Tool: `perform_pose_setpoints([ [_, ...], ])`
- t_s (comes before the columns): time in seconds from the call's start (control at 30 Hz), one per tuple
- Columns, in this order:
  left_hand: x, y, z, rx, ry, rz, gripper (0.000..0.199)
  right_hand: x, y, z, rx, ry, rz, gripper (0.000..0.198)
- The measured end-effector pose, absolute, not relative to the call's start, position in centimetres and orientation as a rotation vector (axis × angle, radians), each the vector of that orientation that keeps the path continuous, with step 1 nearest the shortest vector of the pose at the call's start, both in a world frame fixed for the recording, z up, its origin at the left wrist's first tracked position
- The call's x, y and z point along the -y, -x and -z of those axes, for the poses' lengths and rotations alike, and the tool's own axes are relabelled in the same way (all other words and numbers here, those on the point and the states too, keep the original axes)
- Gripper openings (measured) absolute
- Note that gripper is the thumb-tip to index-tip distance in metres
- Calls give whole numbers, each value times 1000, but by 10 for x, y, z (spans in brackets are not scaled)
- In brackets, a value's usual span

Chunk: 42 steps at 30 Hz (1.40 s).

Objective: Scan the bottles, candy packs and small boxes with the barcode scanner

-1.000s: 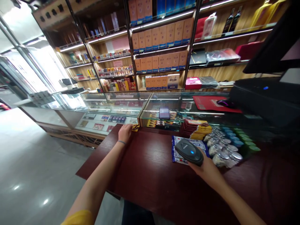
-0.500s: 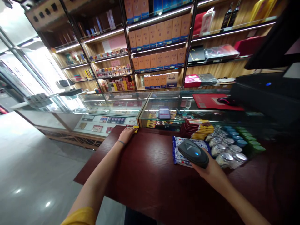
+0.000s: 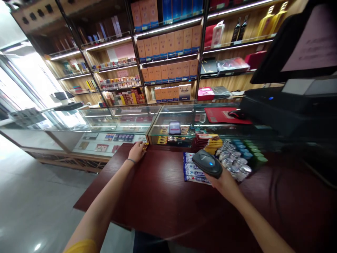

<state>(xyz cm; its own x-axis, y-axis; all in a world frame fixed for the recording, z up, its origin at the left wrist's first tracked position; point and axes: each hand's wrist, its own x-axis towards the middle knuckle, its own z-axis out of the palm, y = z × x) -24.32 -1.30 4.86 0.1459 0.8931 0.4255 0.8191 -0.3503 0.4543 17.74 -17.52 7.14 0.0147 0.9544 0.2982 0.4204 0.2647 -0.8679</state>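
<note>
My right hand (image 3: 223, 181) is wrapped round the handle of a dark barcode scanner (image 3: 206, 163) with a lit blue light. The scanner is over blue-and-white snack packets (image 3: 190, 168) lying on the dark red wooden counter (image 3: 158, 189). At the counter's far left edge, my left hand (image 3: 136, 152) has its fingers on a small yellow packet (image 3: 145, 145), partly hidden under them. Beside the scanner stand several silver-lidded jars (image 3: 234, 158). Behind it is a stack of yellow-and-brown packets (image 3: 207, 141).
Beyond the counter runs a glass display case (image 3: 126, 121), with a phone-like device (image 3: 174, 128) on top. A red mat (image 3: 221, 116) with a mouse lies near a black monitor (image 3: 284, 45) at the right. Green-lidded containers (image 3: 256, 154) stand beside the jars. Shelves of boxes (image 3: 168, 44) line the wall.
The view has shifted, so most things appear further left, and more of the monitor shows. Both hands stay in nearly the same places, the scanner still over the snack packets.
</note>
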Motion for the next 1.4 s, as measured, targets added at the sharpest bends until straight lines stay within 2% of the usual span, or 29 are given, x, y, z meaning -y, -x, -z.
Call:
perform_pose_setpoints([
  [0.17,19,194,-63,-1656,-2457,-1158,42,178,-196,-100,1407,1316,-744,37],
  [0.3,26,124,-86,-1410,-2417,-1412,41,180,-221,-112,1310,1337,-782,31],
  [0.5,47,1,-115,-856,-1900,-1579,40,178,-258,-114,1183,1317,-812,33],
  [0.6,52,-49,-116,-758,-1684,-1542,39,179,-271,-116,1139,1296,-792,32],
  [0.73,47,-93,-104,-1007,-2430,-1196,40,182,-282,-118,1110,1300,-699,34],
  [0.83,42,-111,-93,-1211,-2849,-939,44,182,-288,-118,1093,1311,-691,33],
  [1.03,40,-117,-89,-1297,-2971,-815,43,182,-289,-120,1078,1320,-704,29],
  [1.2,39,-107,-97,-1073,-2918,-922,35,180,-286,-118,1112,1292,-684,29],
  [1.4,62,-68,-108,-915,-2668,-1396,31,180,-282,-113,1122,1264,-688,32],
])
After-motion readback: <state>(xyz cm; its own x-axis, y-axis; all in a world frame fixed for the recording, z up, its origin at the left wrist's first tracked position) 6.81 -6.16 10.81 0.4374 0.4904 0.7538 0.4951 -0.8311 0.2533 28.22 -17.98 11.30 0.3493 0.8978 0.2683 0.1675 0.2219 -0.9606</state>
